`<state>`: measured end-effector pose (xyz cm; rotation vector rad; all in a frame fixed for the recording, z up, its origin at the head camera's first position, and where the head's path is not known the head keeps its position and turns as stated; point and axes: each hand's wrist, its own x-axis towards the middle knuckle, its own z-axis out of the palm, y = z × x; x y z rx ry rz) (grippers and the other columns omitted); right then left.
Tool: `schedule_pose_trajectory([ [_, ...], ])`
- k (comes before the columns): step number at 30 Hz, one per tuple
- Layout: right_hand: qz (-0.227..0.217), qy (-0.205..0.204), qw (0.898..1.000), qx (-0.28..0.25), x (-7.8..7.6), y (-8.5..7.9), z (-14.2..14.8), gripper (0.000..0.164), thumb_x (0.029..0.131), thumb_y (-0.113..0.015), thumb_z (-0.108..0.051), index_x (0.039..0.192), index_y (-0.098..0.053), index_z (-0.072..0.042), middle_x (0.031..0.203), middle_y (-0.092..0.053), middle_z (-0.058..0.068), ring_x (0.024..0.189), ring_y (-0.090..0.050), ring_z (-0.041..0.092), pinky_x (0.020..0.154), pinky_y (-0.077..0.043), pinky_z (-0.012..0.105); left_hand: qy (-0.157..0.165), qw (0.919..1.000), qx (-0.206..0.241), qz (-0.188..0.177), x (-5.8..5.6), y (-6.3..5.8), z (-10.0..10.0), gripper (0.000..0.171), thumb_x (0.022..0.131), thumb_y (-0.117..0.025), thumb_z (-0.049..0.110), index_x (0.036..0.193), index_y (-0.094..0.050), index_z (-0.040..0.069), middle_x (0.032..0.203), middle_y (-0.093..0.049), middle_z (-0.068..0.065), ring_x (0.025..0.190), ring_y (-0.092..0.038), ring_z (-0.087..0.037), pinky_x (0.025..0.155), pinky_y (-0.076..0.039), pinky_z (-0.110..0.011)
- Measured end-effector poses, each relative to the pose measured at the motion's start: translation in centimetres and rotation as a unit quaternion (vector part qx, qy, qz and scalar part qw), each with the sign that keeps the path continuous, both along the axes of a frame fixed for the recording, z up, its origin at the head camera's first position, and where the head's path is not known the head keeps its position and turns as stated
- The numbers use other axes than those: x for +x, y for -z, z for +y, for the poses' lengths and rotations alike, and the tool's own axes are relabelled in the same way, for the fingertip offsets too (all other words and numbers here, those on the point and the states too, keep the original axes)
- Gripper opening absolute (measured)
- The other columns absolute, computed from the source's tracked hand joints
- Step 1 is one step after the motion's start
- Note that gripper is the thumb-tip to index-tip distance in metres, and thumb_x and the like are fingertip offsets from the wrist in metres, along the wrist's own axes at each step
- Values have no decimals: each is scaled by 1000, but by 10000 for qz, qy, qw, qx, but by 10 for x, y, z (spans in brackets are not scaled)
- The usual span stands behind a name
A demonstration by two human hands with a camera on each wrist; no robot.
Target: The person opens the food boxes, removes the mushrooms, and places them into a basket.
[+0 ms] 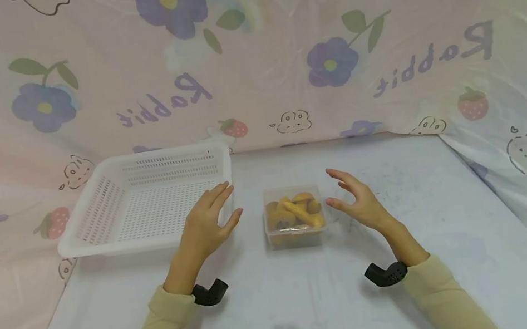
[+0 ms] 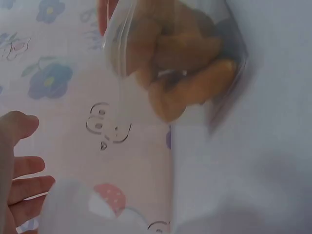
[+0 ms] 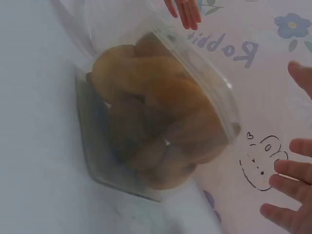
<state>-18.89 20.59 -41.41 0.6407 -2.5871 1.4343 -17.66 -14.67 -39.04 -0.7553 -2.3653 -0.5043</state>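
A small clear plastic box point(image 1: 298, 241) stands on the white table, filled with yellow to brownish rounded and elongated pieces point(image 1: 300, 212). Its walls and rim show close up in both wrist views, where the pieces point(image 2: 190, 53) look orange-brown through the plastic. My left hand point(image 1: 208, 220) hovers to the left of the box, fingers spread and holding nothing, overlapping the basket's right side in the head view. On the other side, my right hand point(image 1: 360, 201) is held with fingers apart, its thumb tip close to the box's right edge, also holding nothing.
A white perforated plastic basket point(image 1: 118, 245) sits at the back left, with nothing seen inside it. Behind the table point(image 1: 282, 297) hangs a pink cloth point(image 1: 254, 64) printed with flowers and rabbits, which also drapes along both sides. Each wrist carries a black camera mount point(image 1: 385, 274).
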Motion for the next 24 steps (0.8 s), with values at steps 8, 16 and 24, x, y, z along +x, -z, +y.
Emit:
schedule_pose_trajectory([
  [8, -183, -595, 9970, -456, 2, 20, -6, 78, 80, -74, -4, 147, -34, -1, 153, -35, 24, 142, -32, 40, 114, -33, 60, 615, 9978, -237, 112, 5, 8, 24, 51, 82, -73, 25, 126, -62, 2, 129, -64, -15, 119, -63, -30, 106, -49, -47],
  [16, -418, -997, 9916, -705, 2, 33, -10, 106, 66, -86, -6, 151, -22, 4, 156, -26, 28, 139, -29, 45, 113, -33, 60, 1426, 9881, -506, 265, 10, 23, 53, 52, 81, -75, 24, 125, -61, 1, 131, -63, -13, 123, -60, -26, 107, -50, -42],
  [24, -562, -1062, 9893, -834, 0, 44, -15, 119, 61, -91, -15, 151, -17, 6, 155, -23, 32, 141, -27, 50, 112, -31, 66, 1806, 9785, -766, 638, 10, 34, 75, 58, 78, -79, 29, 126, -61, 0, 130, -64, -14, 124, -60, -28, 108, -49, -40],
])
